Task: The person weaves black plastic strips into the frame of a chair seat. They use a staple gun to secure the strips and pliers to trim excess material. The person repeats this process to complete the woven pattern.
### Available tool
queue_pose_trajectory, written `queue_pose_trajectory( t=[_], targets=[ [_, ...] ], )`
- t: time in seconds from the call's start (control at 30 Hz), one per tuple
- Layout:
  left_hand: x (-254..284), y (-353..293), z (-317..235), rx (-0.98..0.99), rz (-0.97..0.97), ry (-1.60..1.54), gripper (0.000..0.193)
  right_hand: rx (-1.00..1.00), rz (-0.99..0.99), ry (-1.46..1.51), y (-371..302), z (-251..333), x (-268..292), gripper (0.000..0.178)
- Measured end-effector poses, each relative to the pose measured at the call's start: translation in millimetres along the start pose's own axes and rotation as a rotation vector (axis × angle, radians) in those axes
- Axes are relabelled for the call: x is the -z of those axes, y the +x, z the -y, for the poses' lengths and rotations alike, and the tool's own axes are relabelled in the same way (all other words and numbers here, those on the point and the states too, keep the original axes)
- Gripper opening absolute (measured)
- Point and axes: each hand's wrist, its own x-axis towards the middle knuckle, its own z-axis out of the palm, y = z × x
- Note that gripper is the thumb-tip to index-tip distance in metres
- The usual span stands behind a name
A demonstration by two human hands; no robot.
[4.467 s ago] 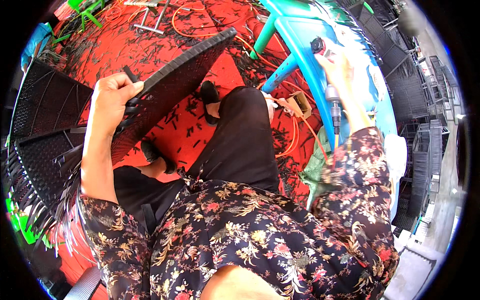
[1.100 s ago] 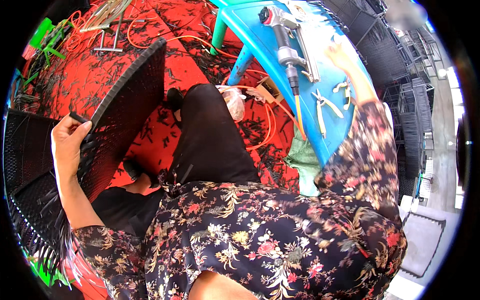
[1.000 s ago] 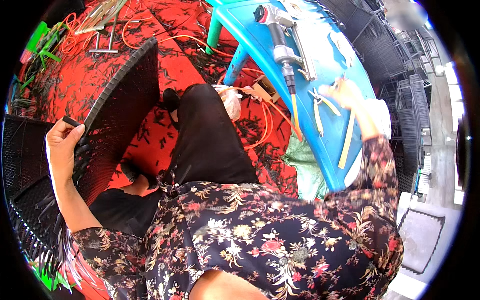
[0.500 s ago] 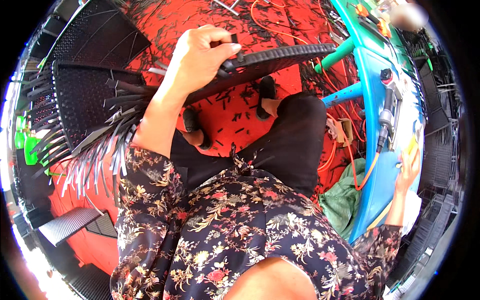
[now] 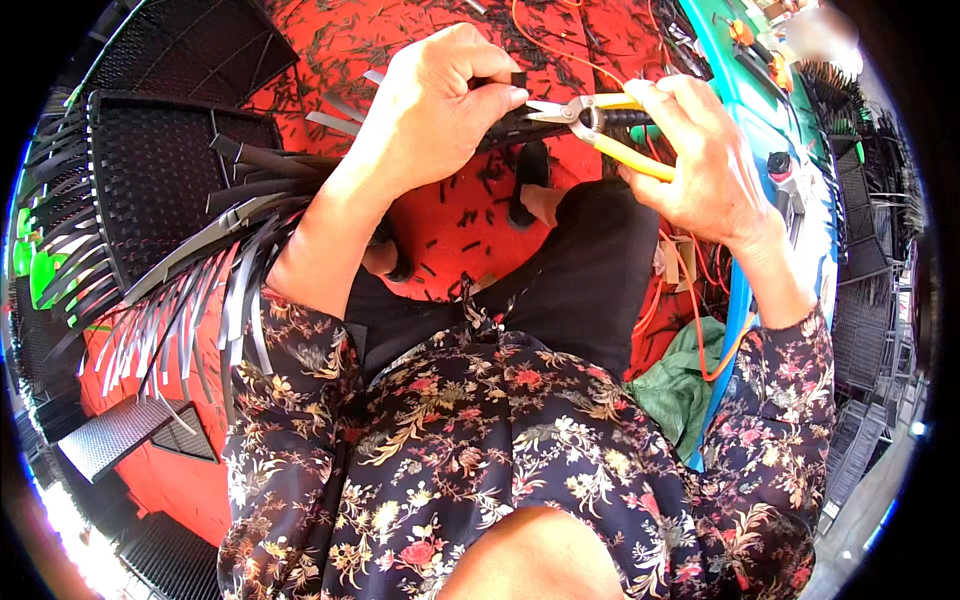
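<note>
My left hand (image 5: 430,110) is closed in a pinch on a short black strip (image 5: 519,79) whose end sticks out past the fingertips. From the right, my right hand (image 5: 705,165) grips yellow-handled pruning shears (image 5: 578,112). Their blades are parted and point left, right beside the left fingertips and the strip. Under the shears runs the ribbed edge of a black woven panel (image 5: 626,118), mostly hidden by both hands and the tool. Long dark and grey strips (image 5: 270,195) fan out behind my left forearm.
Black woven panels with loose strip ends (image 5: 160,190) stand at the left. Cut black scraps litter the red floor (image 5: 470,240). On the right, a blue-green table (image 5: 722,30) carries a power tool (image 5: 782,175). An orange hose (image 5: 690,290) hangs by a green cloth (image 5: 680,385).
My right hand has come from the table to the panel, now bringing the yellow-handled shears. My left hand has shifted right and slightly up, still pinching the strip.
</note>
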Motion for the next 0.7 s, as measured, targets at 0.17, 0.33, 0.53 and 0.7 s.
queue_pose_trajectory(
  t=[0.17, 0.33, 0.53, 0.7],
  targets=[
    [-1, 1, -4, -0.016, 0.019, -0.016, 0.005, 0.131, -0.007, -0.117, 10, -10, -5, 0.051],
    [4, 0, -7, 0.007, 0.107, -0.109, 0.006, -0.008, -0.064, -0.001, -5, -18, -25, 0.033],
    [20, -1, -13, -0.106, 0.349, -0.372, 0.023, -0.759, -0.196, 0.273, -162, -69, 17, 0.048],
    [23, 8, 5, -0.286, 0.451, -0.467, 0.026, -1.616, 0.006, -0.071, -402, -75, 72, 0.055]
  ],
)
